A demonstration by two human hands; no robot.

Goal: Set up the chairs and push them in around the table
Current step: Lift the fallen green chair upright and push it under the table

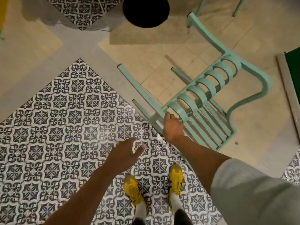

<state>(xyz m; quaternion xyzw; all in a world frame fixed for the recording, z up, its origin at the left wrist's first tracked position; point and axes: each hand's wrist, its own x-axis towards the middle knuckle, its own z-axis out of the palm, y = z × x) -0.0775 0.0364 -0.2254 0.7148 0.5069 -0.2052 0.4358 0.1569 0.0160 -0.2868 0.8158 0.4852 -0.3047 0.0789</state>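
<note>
Shoes (176, 181): yellow pair planted on the patterned tiles (53, 124), toes toward the chair, a stance that looks set for a lift.

Left hand (125, 153): hanging above the tiles, fingers loosely spread, holding nothing; it is apart from the chair, probably kept free to take a second grip or to balance.

Right hand (172, 127): reached out with the fingers curled on the near edge of the chair's slatted seat, where the frame meets a leg; whether the grip is fully closed I cannot tell (the fingertips are hidden behind the frame).

Chair (209, 96): mint green, tipped over on the plain beige floor (162, 62), legs pointing left and away, curved back to the right. Held at the seat edge, likely because that is the nearest firm part for swinging it upright.

Desk: its round black base (146, 11) sits at the top of the view, with what looks like a clear top carrying a tile-patterned panel (84, 8); the chair lies well apart from it, so pushing in is not yet done.

Second chair (217, 5): only green legs show at the top right.
</note>
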